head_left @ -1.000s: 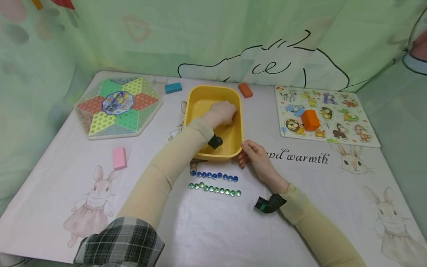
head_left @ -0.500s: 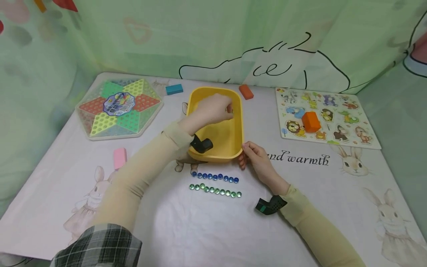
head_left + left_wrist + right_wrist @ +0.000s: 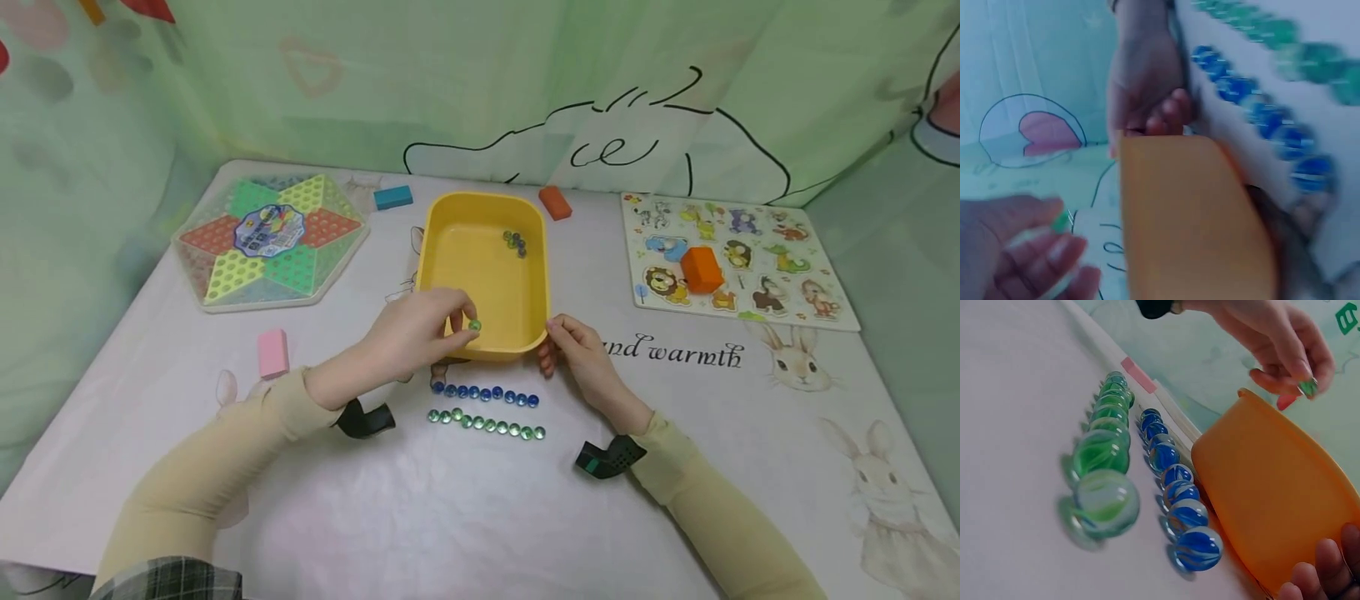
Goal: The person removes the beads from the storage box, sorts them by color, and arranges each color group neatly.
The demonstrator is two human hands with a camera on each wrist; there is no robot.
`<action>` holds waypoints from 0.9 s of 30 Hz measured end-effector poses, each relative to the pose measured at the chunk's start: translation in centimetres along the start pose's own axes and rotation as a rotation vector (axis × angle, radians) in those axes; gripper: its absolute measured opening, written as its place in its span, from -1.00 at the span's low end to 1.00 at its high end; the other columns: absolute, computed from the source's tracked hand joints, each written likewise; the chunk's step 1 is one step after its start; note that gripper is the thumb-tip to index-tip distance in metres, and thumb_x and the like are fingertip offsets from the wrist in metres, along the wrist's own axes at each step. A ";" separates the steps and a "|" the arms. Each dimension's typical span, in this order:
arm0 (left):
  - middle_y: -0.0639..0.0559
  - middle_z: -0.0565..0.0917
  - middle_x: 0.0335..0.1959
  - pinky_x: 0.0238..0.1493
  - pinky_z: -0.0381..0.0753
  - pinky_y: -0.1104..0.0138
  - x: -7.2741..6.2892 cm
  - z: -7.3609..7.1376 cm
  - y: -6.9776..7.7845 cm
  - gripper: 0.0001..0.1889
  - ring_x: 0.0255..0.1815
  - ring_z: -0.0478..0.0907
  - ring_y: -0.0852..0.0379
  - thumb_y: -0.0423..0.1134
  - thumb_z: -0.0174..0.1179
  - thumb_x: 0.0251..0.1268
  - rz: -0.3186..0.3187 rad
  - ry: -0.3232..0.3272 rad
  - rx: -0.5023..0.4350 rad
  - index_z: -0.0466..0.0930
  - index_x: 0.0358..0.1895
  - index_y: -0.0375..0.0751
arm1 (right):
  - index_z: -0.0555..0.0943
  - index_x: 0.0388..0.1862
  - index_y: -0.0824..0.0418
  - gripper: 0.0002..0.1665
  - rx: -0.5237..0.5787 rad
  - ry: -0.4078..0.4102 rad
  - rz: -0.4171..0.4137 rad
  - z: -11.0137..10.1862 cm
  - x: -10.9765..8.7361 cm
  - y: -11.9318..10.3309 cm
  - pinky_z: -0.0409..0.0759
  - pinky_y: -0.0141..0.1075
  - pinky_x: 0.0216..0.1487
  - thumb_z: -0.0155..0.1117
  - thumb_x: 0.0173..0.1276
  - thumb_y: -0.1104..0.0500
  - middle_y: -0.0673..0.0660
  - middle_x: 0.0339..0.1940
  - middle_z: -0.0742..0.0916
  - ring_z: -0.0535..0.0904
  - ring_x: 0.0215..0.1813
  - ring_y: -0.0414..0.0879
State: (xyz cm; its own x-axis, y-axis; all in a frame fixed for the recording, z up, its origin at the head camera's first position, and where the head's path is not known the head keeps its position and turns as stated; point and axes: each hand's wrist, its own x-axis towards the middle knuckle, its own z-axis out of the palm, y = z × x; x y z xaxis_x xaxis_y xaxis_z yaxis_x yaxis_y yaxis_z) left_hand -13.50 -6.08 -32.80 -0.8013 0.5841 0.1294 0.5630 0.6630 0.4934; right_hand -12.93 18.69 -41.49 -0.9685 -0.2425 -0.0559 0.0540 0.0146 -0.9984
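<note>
Between its thumb and fingertips my left hand (image 3: 420, 329) pinches a green marble (image 3: 475, 325) above the near rim of a yellow plastic bin (image 3: 480, 292). The right wrist view shows that green marble (image 3: 1308, 387) held clear above the rim. My right hand (image 3: 585, 358) pinches the bin's near right corner. Inside the bin, several mixed marbles (image 3: 515, 242) sit near the far right. In front of the bin, a row of blue marbles (image 3: 485, 394) lies on the table, and nearer to me runs a row of green marbles (image 3: 491, 426).
A Chinese checkers board (image 3: 270, 242) lies at the back left. A pink block (image 3: 273, 353) is left of the bin; a blue block (image 3: 393, 197) and a red-orange block (image 3: 555, 202) stand behind it. On the animal puzzle board (image 3: 810, 258) rests an orange block (image 3: 702, 270).
My left hand has lifted out of the bin's far right and come back toward me to its near rim, carrying a green marble. The right hand stays at the corner.
</note>
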 end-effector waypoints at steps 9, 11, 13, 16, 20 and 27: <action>0.27 0.48 -0.51 -0.51 0.35 0.50 -4.7 1.0 -2.8 -0.89 -0.56 0.31 0.36 -0.14 0.22 0.18 0.176 -0.201 -0.017 0.56 -0.24 -0.01 | 0.45 -0.47 0.13 -0.68 0.007 0.001 0.007 0.1 0.1 0.0 0.50 -0.42 -0.50 -0.09 0.47 0.05 -0.05 -0.57 0.58 0.49 -0.56 -0.24; 0.27 0.46 -0.54 -0.49 0.34 0.50 -5.3 1.3 -3.5 -0.90 -0.57 0.29 0.37 -0.16 0.23 0.16 0.161 -0.242 -0.026 0.56 -0.27 0.01 | 0.45 -0.47 0.13 -0.68 0.002 0.009 0.010 0.1 0.1 -0.1 0.50 -0.42 -0.51 -0.09 0.47 0.05 -0.05 -0.58 0.58 0.48 -0.56 -0.24; 0.27 0.44 -0.55 -0.46 0.34 0.49 -5.7 1.7 -4.1 -0.91 -0.56 0.30 0.38 -0.18 0.24 0.13 0.137 -0.288 -0.035 0.55 -0.31 0.01 | 0.45 -0.47 0.13 -0.67 0.001 0.010 0.010 0.1 0.1 -0.1 0.50 -0.43 -0.51 -0.09 0.47 0.04 -0.05 -0.57 0.58 0.48 -0.57 -0.24; 0.27 0.44 -0.56 -0.42 0.36 0.48 -5.8 2.3 -4.7 -0.91 -0.54 0.32 0.38 -0.19 0.26 0.09 0.113 -0.343 -0.041 0.53 -0.35 0.02 | 0.45 -0.47 0.13 -0.67 0.010 0.012 0.010 0.1 0.1 -0.2 0.50 -0.43 -0.52 -0.08 0.46 0.03 -0.05 -0.57 0.58 0.48 -0.57 -0.24; 0.25 0.45 -0.54 -0.41 0.38 0.47 -5.8 2.7 -5.2 -0.89 -0.52 0.35 0.37 -0.19 0.28 0.08 0.100 -0.380 -0.059 0.51 -0.38 0.00 | 0.45 -0.47 0.13 -0.67 0.019 0.003 0.011 0.1 0.1 -0.2 0.50 -0.43 -0.52 -0.08 0.46 0.02 -0.05 -0.57 0.58 0.48 -0.57 -0.23; 0.22 0.47 -0.51 -0.40 0.37 0.47 -5.7 3.0 -5.2 -0.87 -0.52 0.34 0.36 -0.15 0.29 0.09 0.088 -0.403 -0.076 0.51 -0.37 -0.01 | 0.44 -0.47 0.15 -0.67 0.007 0.000 0.008 0.0 0.1 -0.1 0.50 -0.43 -0.51 -0.09 0.47 0.03 -0.05 -0.57 0.57 0.48 -0.56 -0.24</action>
State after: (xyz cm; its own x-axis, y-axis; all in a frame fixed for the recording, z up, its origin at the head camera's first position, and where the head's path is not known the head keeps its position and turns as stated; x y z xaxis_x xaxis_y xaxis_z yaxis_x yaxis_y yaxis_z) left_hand -11.28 -11.44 -38.65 -0.5990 0.7836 -0.1651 0.5975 0.5746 0.5594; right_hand -13.03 18.65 -41.37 -0.9680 -0.2425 -0.0644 0.0640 0.0095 -0.9979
